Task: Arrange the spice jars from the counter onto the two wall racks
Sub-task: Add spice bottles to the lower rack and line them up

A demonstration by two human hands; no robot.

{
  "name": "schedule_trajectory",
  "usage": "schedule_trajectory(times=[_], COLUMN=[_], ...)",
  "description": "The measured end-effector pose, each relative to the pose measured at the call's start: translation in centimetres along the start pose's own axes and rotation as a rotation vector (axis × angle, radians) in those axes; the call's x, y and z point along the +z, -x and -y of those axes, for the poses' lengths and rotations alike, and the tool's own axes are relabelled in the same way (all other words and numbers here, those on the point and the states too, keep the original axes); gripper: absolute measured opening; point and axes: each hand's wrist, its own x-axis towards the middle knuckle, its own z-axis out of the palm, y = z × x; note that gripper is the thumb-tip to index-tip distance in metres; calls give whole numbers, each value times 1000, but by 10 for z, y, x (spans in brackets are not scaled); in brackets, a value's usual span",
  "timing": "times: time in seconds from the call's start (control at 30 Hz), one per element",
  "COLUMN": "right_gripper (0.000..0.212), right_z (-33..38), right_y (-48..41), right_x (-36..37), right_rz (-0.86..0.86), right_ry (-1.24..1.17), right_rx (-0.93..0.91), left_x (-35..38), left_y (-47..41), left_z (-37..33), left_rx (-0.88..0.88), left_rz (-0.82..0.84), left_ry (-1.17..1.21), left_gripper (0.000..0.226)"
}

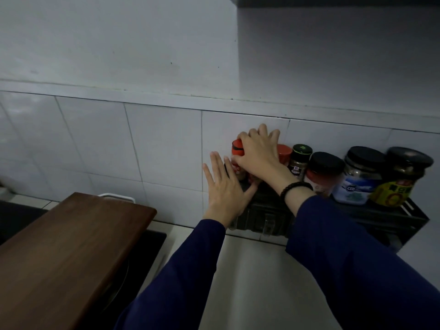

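Note:
A black wall rack (371, 216) hangs on the tiled wall at the right and holds several jars. At its left end stands a red-capped garlic jar (237, 152). My right hand (258, 153) lies over that jar, thumb and fingers wrapped around its cap and side. Just left of the rack my left hand (225, 186) is flat and spread, its thumb touching the rack's left end. Along the rack to the right stand another red-lidded jar (284, 153), a green-topped pepper jar (299, 160), a black-lidded red jar (321, 172), a blue-labelled jar (359, 177) and a yellow-labelled jar (400, 179).
A second dark rack (333, 0) shows only its underside at the top right. A brown wooden board (71, 253) covers the area at the lower left, over a dark hob (147, 253). The pale counter (257, 282) runs below the rack between my sleeves.

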Motion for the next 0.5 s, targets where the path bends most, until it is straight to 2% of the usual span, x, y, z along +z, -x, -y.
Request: schedule_trajectory(times=[0.13, 0.27, 0.33, 0.5], right_gripper=[44, 54, 56, 40], right_z=[2, -4, -11, -35], right_y=[4, 9, 15, 40], right_x=[5, 5, 3, -3], right_rz=[-71, -101, -147, -347], right_ry=[76, 42, -9, -175], right_rx=[-25, -29, 13, 170], left_x=[-3, -2, -1, 1], left_y=[-1, -3, -3, -4], left_z=[0, 1, 2, 2], left_rx=[-3, 14, 14, 7], left_rz=[47, 70, 70, 75], left_ry=[-21, -6, -4, -27], left_gripper=[110, 94, 94, 93])
